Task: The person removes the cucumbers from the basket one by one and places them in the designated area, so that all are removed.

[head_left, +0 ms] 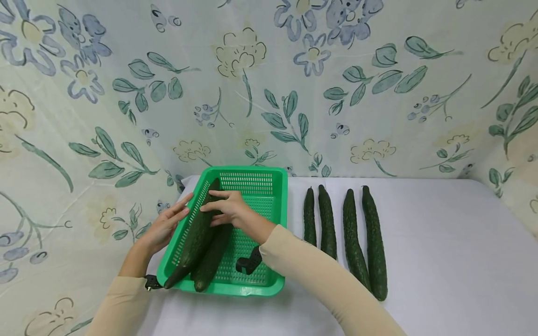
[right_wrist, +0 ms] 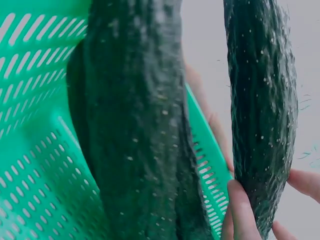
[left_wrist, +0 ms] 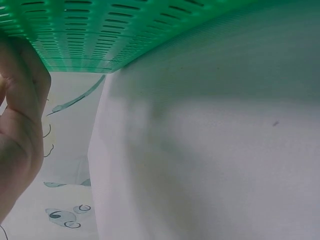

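A green plastic basket [head_left: 280, 200] stands on the white-covered table. My right hand [head_left: 231, 208] reaches into it, gripping a dark green cucumber [right_wrist: 262, 100] between thumb and fingers. In the head view this cucumber [head_left: 197, 238] slants along the left wall, its near end over the front rim. Beside it another cucumber [head_left: 215, 259] leans on the front rim, partly hidden by the first. At the basket's left side, my left hand [head_left: 161, 228] has its fingers extended against the wall and rim. The left wrist view shows that hand [left_wrist: 22, 115] beside the slotted wall [left_wrist: 100, 30].
Right of the basket, several cucumbers [head_left: 375, 247] lie lengthwise in two pairs, some partly covered by my right sleeve [head_left: 328, 280]. A flowered cloth [head_left: 294, 93] hangs behind the table. Black wrist cameras [head_left: 249, 262] sit at both wrists.
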Demonstrator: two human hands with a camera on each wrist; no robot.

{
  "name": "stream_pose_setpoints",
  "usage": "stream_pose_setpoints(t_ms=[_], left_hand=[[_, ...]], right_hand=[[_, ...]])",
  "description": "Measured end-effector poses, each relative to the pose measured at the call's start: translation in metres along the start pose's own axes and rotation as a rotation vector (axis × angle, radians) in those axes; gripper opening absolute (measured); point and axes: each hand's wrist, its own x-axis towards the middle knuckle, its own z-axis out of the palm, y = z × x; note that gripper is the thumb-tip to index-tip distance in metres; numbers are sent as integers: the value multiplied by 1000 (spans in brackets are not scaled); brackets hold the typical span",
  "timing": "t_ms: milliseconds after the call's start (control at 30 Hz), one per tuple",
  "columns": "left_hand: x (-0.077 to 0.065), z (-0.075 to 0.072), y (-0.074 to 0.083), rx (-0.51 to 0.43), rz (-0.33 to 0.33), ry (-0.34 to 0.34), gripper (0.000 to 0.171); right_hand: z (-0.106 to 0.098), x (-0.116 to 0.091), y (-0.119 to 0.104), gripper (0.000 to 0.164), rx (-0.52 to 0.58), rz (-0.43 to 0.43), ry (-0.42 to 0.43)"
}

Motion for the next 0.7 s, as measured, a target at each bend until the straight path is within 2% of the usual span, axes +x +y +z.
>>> stream_pose_setpoints(t_ms=[300,700], left_hand=[[1,0,0,-2,7,15,56],[0,2,1,112,-26,55,58]], right_hand=[[-13,-8,-13,56,49,4,-26],[-38,-24,-37,58,61,-3,-48]])
